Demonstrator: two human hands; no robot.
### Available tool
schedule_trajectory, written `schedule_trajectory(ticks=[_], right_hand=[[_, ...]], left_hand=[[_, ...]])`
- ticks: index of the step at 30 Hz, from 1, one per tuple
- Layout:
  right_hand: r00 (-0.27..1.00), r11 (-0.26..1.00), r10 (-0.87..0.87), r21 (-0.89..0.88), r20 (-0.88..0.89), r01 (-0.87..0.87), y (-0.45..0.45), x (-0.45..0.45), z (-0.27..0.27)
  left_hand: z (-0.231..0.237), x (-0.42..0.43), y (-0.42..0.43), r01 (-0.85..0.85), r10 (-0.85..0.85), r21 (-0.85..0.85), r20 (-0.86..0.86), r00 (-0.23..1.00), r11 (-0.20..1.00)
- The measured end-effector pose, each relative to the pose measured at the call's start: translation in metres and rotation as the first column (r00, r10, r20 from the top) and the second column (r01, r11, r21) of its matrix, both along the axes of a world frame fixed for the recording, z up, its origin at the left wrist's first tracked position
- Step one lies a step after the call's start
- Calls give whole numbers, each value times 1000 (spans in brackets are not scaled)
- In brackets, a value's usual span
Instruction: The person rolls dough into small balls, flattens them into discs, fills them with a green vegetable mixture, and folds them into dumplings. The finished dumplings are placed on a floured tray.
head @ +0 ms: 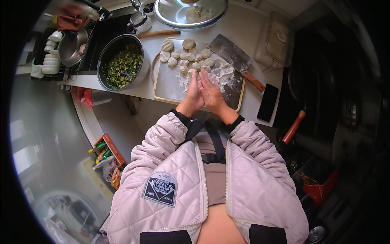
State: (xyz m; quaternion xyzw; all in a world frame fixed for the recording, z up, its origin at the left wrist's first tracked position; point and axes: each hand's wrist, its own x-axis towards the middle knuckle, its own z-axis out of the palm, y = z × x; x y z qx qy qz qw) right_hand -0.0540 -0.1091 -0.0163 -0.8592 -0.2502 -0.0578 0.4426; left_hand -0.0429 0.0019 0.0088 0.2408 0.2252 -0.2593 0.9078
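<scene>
Over the near side of a metal-faced cutting board (169, 82), my left hand (194, 95) and my right hand (212, 94) are held palm to palm, fingers pointing away from me. Flour dusts the fingers. Whether anything lies between the palms is hidden. Just beyond the fingertips are many small dough pieces (184, 62), with some flattened dough rounds (167, 45) at the back left of the board. A patch of loose flour (224, 73) spreads right of my hands. The cleaver (230, 52) lies across the board's back right corner, its wooden handle towards me.
Left of the board stands a deep pot of chopped green filling (123, 67). Behind are a wooden rolling pin (158, 33), a glass lid (190, 15) and a white jar (141, 23). A black phone (268, 102) and a clear plastic container (275, 41) are on the right.
</scene>
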Motion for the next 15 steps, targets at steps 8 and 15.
schedule_trajectory(ticks=[8, 15], right_hand=[[995, 968, 1, -250, 99, 24, -14, 24, -20], [995, 928, 56, -373, 86, -20, -43, 4, 8]], left_hand=[[-13, -4, 32, 54, -47, 261, -32, 998, 964], [3, 14, 91, 6, -29, 352, 60, 998, 936]])
